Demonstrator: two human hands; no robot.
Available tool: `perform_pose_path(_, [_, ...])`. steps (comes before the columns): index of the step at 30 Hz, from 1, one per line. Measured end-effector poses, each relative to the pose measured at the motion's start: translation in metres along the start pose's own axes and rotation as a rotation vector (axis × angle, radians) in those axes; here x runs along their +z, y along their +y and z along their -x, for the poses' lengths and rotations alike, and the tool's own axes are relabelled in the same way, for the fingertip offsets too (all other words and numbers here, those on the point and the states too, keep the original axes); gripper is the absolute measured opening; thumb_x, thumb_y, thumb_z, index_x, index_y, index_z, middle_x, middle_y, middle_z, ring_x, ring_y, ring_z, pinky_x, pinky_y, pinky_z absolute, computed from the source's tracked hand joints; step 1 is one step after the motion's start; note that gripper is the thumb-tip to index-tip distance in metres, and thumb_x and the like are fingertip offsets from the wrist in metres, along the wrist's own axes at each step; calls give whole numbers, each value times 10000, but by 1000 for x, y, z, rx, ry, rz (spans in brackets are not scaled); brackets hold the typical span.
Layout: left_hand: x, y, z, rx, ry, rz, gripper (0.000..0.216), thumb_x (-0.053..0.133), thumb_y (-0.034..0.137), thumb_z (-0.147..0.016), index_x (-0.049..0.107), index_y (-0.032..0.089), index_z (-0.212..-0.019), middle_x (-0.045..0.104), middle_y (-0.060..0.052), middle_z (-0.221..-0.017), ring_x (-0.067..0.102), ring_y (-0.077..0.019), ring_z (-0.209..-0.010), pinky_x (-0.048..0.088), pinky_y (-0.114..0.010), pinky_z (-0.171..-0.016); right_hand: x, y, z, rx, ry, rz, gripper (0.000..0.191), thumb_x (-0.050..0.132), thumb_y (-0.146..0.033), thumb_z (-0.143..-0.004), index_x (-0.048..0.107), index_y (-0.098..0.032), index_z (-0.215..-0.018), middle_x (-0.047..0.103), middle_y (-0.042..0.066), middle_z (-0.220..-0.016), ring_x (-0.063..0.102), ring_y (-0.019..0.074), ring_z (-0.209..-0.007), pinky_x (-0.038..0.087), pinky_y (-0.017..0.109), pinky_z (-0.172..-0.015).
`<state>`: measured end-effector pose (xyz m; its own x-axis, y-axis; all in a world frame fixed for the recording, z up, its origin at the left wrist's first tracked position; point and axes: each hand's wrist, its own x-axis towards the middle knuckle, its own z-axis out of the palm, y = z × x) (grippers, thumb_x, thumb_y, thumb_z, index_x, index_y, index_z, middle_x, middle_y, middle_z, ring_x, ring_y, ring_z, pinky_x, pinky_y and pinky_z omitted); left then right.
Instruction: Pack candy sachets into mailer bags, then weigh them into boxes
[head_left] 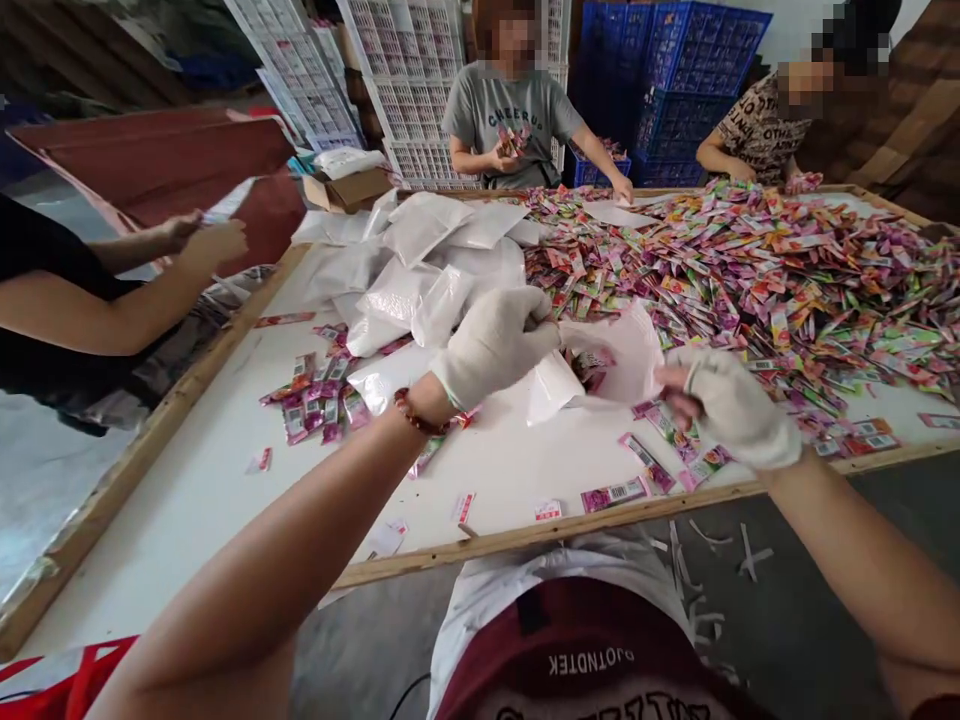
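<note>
My left hand (495, 342), in a white glove, is closed on the top edge of a translucent white plastic bag (626, 355) and holds its mouth up; a few colourful sachets show inside it. My right hand (731, 405), also gloved with bare fingertips, grips the bag's right edge at the table's near side. Loose sachets (656, 460) lie just under that hand. A huge heap of colourful sachets (757, 265) covers the right half of the table.
White table with a wooden rim (570, 525). Pile of empty white bags (420, 260) at centre left, a small sachet cluster (319, 400) nearby. A person's arms (120, 290) at left, two more people seated across (514, 120), (757, 135). White and blue crates behind.
</note>
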<state>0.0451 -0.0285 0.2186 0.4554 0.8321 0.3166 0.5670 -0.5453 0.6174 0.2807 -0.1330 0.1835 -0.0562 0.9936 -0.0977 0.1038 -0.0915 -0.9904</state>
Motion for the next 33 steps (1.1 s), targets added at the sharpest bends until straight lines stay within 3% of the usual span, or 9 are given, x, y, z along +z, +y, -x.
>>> perform_pose_path(5, [55,-3,95,114,-258,-25,112,583,274,-825,642,184,-854,598,-14,-784,457,-132,-667,297,-276,-635,34,80,100,272,-305,344,421,527,-346,-951,556,-199,-558,604,1,-511,531,113,-482,425,262,-585])
perform_pose_path(9, [74,-25,180,-238,-324,85,381,595,567,-854,589,195,-771,557,-4,-689,415,-129,-589,279,-284,-577,23,86,134,224,-435,586,330,510,-332,-974,625,-207,-691,658,-10,-632,563,126,-571,411,263,-598])
perform_pose_path(13, [92,-33,224,-542,-412,358,549,440,635,-924,512,203,-595,461,5,-535,395,-121,-523,280,-269,-521,21,44,95,-180,-132,590,315,454,-407,-1030,690,-205,-1080,717,59,-980,656,180,-881,506,294,-795])
perform_pose_path(16, [119,-34,236,-672,-437,655,457,512,597,-885,556,195,-671,552,4,-592,464,-120,-519,335,-250,-509,54,41,35,-431,-175,692,422,417,-406,-1050,614,-160,-1330,637,119,-1314,587,227,-1216,455,347,-1044])
perform_pose_path(20, [132,-48,252,-777,-314,826,320,566,466,-825,521,192,-665,537,21,-564,447,-101,-486,349,-236,-501,100,96,-23,-307,-273,1096,670,567,-496,-980,447,-146,-1537,364,197,-1609,263,383,-1505,209,569,-1206])
perform_pose_path(23, [122,-63,272,-827,-244,794,311,562,440,-798,478,198,-622,460,45,-508,386,-85,-454,311,-229,-477,104,144,-27,-170,-323,1210,760,598,-514,-956,368,-169,-1593,192,214,-1683,185,439,-1528,134,652,-1192])
perform_pose_path(28, [113,-72,286,-796,-266,785,332,469,453,-840,530,184,-654,526,10,-538,444,-107,-485,357,-249,-511,77,169,15,-289,-226,1142,539,524,-383,-996,506,-155,-1484,403,199,-1579,358,352,-1463,265,556,-1190])
perform_pose_path(31, [114,-69,280,-774,-274,792,358,542,472,-849,527,183,-638,529,14,-543,459,-105,-513,384,-250,-550,59,166,58,-250,-15,949,294,531,-370,-981,638,-152,-1147,671,155,-1160,630,269,-1076,488,411,-967])
perform_pose_path(33, [114,-66,275,-769,-281,794,354,598,453,-832,520,184,-616,529,19,-537,463,-102,-516,388,-249,-559,49,164,90,-68,59,757,250,570,-428,-962,576,-189,-1037,670,60,-850,632,198,-752,515,329,-735])
